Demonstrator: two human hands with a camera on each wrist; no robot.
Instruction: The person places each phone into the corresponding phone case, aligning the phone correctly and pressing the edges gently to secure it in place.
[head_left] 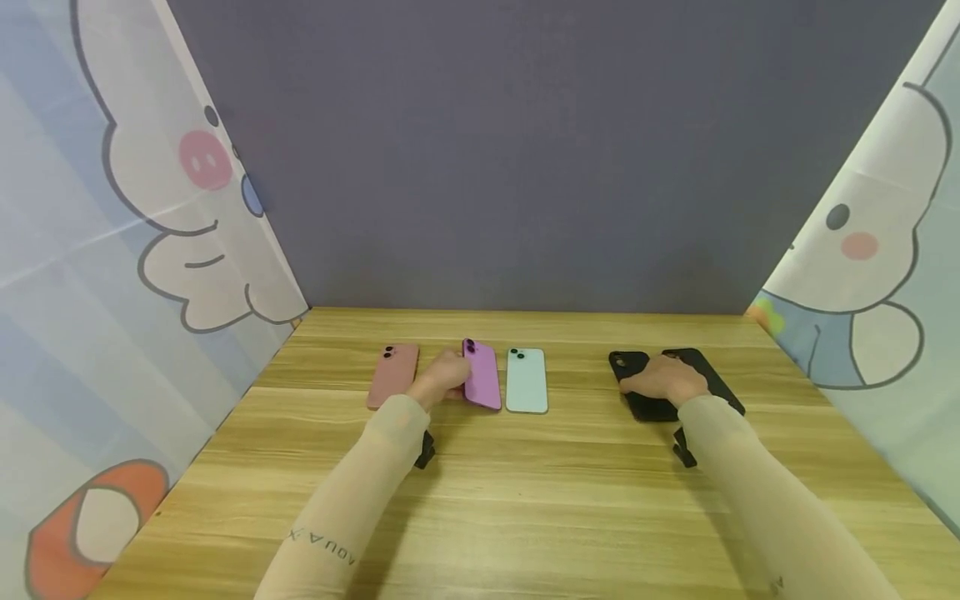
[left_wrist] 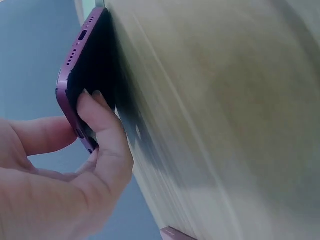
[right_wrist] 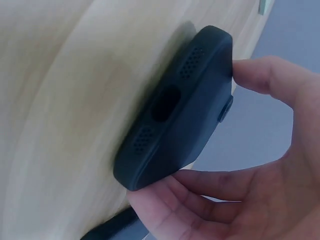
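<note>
My left hand [head_left: 442, 372] pinches the purple phone [head_left: 483, 377] by its left edge. In the left wrist view the phone's dark screen side [left_wrist: 95, 70] faces the table, with that edge raised and my fingers under it. On the right, my right hand [head_left: 666, 379] holds a black phone case [head_left: 651, 409] by its two long sides. Close up in the right wrist view, the case [right_wrist: 175, 120] shows a port opening and perforated speaker grilles, thumb on one side and fingers on the other. A second black case [head_left: 717, 382] lies right beside it, partly hidden by my hand.
A pink phone [head_left: 393, 377] lies left of my left hand, and a pale mint phone [head_left: 527, 383] lies just right of the purple one. The wooden table [head_left: 525, 508] ends at a grey panel [head_left: 540, 167], with cartoon-printed curtains [head_left: 67, 275] at both sides.
</note>
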